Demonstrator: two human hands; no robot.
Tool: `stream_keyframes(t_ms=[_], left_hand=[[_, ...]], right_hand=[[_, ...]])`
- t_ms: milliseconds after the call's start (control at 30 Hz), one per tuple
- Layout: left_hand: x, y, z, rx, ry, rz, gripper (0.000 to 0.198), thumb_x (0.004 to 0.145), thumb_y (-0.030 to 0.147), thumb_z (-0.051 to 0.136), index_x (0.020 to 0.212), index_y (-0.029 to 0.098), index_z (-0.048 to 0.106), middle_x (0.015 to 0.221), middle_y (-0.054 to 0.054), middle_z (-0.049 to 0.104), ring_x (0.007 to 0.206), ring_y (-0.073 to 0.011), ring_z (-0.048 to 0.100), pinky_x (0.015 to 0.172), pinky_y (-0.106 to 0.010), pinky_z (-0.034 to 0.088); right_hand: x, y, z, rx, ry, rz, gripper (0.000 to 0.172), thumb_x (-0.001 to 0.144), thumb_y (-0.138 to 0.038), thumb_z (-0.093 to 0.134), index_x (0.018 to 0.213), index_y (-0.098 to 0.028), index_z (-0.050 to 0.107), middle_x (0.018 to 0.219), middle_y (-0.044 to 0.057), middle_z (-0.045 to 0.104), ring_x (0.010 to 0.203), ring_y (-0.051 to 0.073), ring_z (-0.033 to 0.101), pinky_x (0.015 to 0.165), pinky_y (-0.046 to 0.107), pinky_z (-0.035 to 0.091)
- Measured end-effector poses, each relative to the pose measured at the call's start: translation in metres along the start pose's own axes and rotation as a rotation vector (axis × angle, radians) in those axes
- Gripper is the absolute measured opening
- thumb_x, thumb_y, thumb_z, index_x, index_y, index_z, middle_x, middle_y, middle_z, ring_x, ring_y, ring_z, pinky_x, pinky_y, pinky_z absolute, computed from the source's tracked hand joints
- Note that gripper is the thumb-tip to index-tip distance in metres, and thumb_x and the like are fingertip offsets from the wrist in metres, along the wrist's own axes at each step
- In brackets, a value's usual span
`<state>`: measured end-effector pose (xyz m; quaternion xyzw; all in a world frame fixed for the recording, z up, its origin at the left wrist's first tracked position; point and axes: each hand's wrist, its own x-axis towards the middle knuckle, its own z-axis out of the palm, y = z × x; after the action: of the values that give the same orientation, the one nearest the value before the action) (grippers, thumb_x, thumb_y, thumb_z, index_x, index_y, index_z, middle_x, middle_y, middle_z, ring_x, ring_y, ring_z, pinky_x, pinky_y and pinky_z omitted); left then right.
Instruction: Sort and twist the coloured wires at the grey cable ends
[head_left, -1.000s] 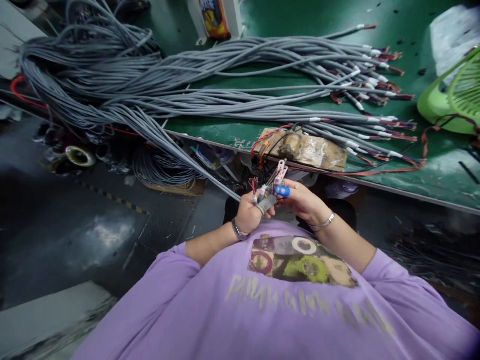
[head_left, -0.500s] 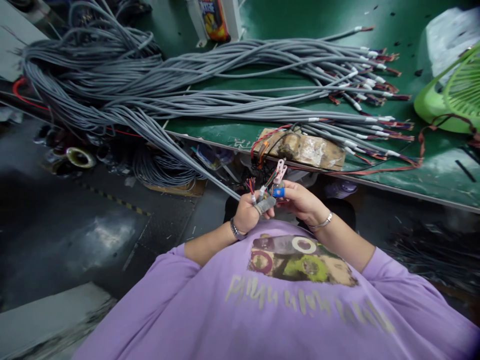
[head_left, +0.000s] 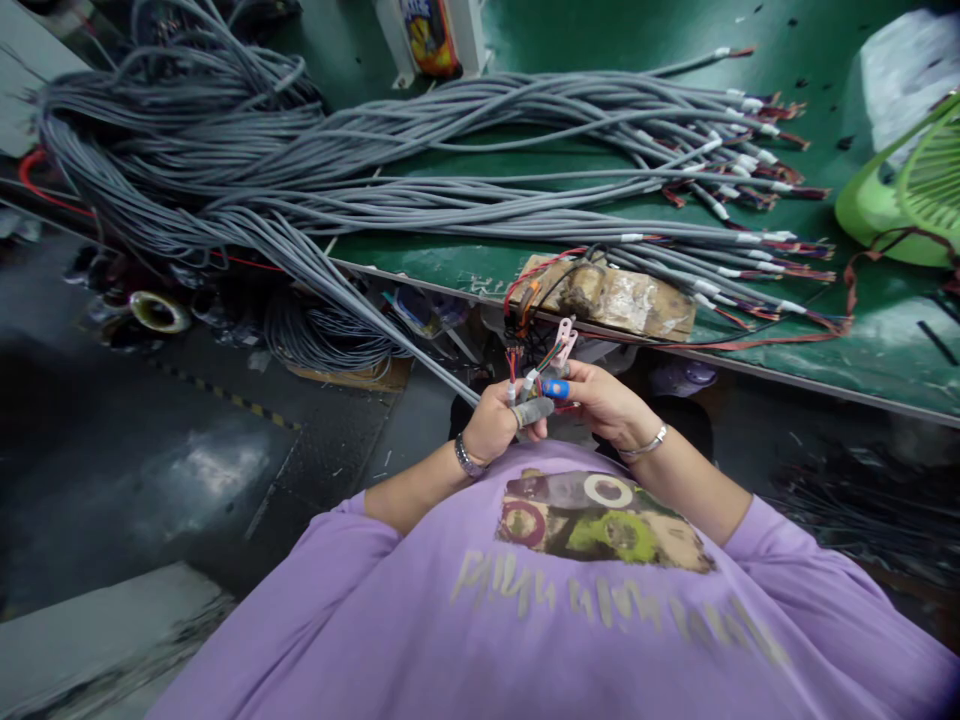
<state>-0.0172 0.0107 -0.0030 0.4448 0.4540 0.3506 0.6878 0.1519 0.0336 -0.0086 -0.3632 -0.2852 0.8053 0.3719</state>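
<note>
Grey cables [head_left: 420, 352] | gripped, L hand [head_left: 493, 425] | R hand [head_left: 602, 400] narrow, contents unclear | red wires [head_left: 513, 362] more upright vs prev

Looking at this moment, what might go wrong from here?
The grey cables run off the bench down to the left hand; a tug might drag others along. The thin coloured wires above that hand stand close together and might tangle. The wooden block sits at the bench's edge and, if loose, might fall when knocked.
</note>
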Motion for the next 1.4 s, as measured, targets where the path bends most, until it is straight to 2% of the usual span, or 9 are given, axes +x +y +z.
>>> stream_keyframes(t_ms=[167, 267, 400, 600, 733, 933, 1167, 1333, 1400], left_hand=[[-0.001, -0.002, 0.004, -0.031, 0.128, 0.034, 0.041, 0.069, 0.051, 0.080, 0.068, 0.016, 0.059, 0.052, 0.000, 0.065, 0.040, -0.0092, 0.054, 0.041, -0.020, 0.044], [-0.001, -0.001, 0.006, -0.013, 0.135, 0.032, 0.041, 0.067, 0.050, 0.081, 0.069, 0.016, 0.059, 0.051, 0.001, 0.064, 0.039, -0.0089, 0.053, 0.041, -0.020, 0.043], [-0.002, -0.001, 0.008, 0.012, 0.126, 0.044, 0.037, 0.068, 0.046, 0.081, 0.067, 0.015, 0.060, 0.050, 0.001, 0.063, 0.040, -0.0087, 0.053, 0.042, -0.020, 0.044], [-0.003, -0.005, 0.008, 0.001, 0.155, 0.063, 0.035, 0.073, 0.045, 0.078, 0.067, 0.015, 0.060, 0.051, 0.001, 0.063, 0.041, -0.0087, 0.054, 0.042, -0.019, 0.044], [-0.001, -0.006, 0.006, -0.008, 0.183, 0.076, 0.039, 0.074, 0.050, 0.077, 0.066, 0.016, 0.060, 0.054, 0.000, 0.066, 0.042, -0.0084, 0.055, 0.043, -0.019, 0.044], [0.000, -0.006, 0.005, 0.007, 0.188, 0.047, 0.044, 0.073, 0.057, 0.075, 0.068, 0.016, 0.059, 0.055, -0.002, 0.067, 0.041, -0.0087, 0.055, 0.042, -0.020, 0.042], [-0.001, -0.008, 0.002, -0.039, 0.200, 0.046, 0.045, 0.071, 0.057, 0.076, 0.069, 0.016, 0.058, 0.052, -0.001, 0.065, 0.038, -0.0086, 0.053, 0.039, -0.019, 0.039], [-0.001, -0.010, 0.002, -0.020, 0.169, 0.023, 0.044, 0.071, 0.057, 0.077, 0.073, 0.015, 0.062, 0.052, -0.001, 0.065, 0.039, -0.0089, 0.054, 0.040, -0.019, 0.041], [-0.001, -0.010, 0.002, -0.011, 0.156, 0.026, 0.043, 0.073, 0.055, 0.077, 0.074, 0.015, 0.062, 0.053, 0.000, 0.065, 0.040, -0.0088, 0.054, 0.041, -0.019, 0.041]], right_hand=[[-0.003, -0.004, -0.004, 0.064, 0.068, -0.028, 0.032, 0.056, -0.034, 0.091, 0.073, -0.018, 0.069, 0.065, -0.002, 0.064, 0.059, 0.011, 0.056, 0.058, 0.024, 0.048], [-0.004, -0.002, -0.002, -0.032, 0.053, -0.073, 0.033, 0.058, -0.037, 0.090, 0.077, -0.018, 0.072, 0.073, 0.001, 0.068, 0.065, 0.013, 0.059, 0.060, 0.025, 0.049], [-0.004, 0.004, 0.007, -0.145, 0.150, -0.165, 0.028, 0.062, -0.036, 0.088, 0.078, -0.019, 0.072, 0.070, 0.000, 0.069, 0.062, 0.013, 0.057, 0.058, 0.026, 0.044], [-0.004, 0.007, 0.010, -0.174, 0.208, -0.225, 0.025, 0.065, -0.038, 0.086, 0.073, -0.019, 0.072, 0.069, 0.001, 0.068, 0.062, 0.014, 0.056, 0.061, 0.029, 0.044], [-0.003, 0.009, 0.007, -0.103, 0.282, -0.189, 0.029, 0.060, -0.036, 0.089, 0.065, -0.018, 0.066, 0.062, -0.001, 0.062, 0.057, 0.011, 0.050, 0.056, 0.026, 0.038], [-0.002, 0.008, 0.006, 0.080, 0.216, -0.050, 0.030, 0.056, -0.030, 0.089, 0.065, -0.017, 0.063, 0.059, -0.003, 0.056, 0.054, 0.009, 0.049, 0.051, 0.023, 0.039], [0.003, 0.005, -0.009, 0.209, 0.147, 0.026, 0.030, 0.060, -0.030, 0.089, 0.077, -0.017, 0.068, 0.069, -0.003, 0.066, 0.058, 0.007, 0.056, 0.056, 0.020, 0.053], [0.004, 0.002, -0.016, 0.170, 0.031, 0.076, 0.030, 0.061, -0.018, 0.087, 0.087, -0.017, 0.071, 0.087, 0.003, 0.077, 0.064, 0.009, 0.063, 0.059, 0.020, 0.056], [0.003, 0.000, -0.017, 0.176, 0.006, 0.077, 0.027, 0.064, -0.020, 0.085, 0.087, -0.017, 0.071, 0.092, 0.005, 0.078, 0.064, 0.009, 0.064, 0.061, 0.021, 0.057]])
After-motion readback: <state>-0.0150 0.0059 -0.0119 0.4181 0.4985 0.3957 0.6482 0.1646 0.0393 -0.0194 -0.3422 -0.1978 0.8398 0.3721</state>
